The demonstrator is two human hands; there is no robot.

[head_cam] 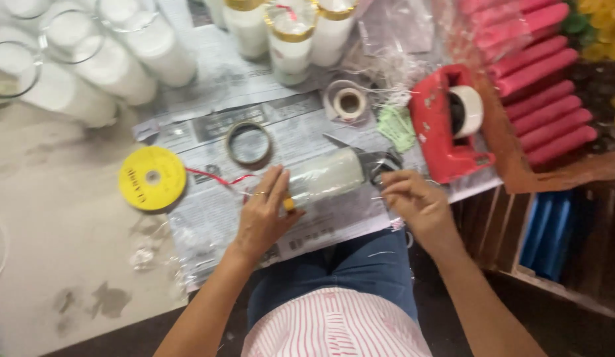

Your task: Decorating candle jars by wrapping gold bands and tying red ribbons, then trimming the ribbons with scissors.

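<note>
Left hand [264,215] steadying candle [324,175], right hand [413,201] pinching wrap

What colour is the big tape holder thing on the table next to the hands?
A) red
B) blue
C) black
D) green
A: the tape dispenser holding a white roll is red, sitting on the newspaper just beyond the right hand, while the left hand steadies a glass candle lying on its side.
</note>
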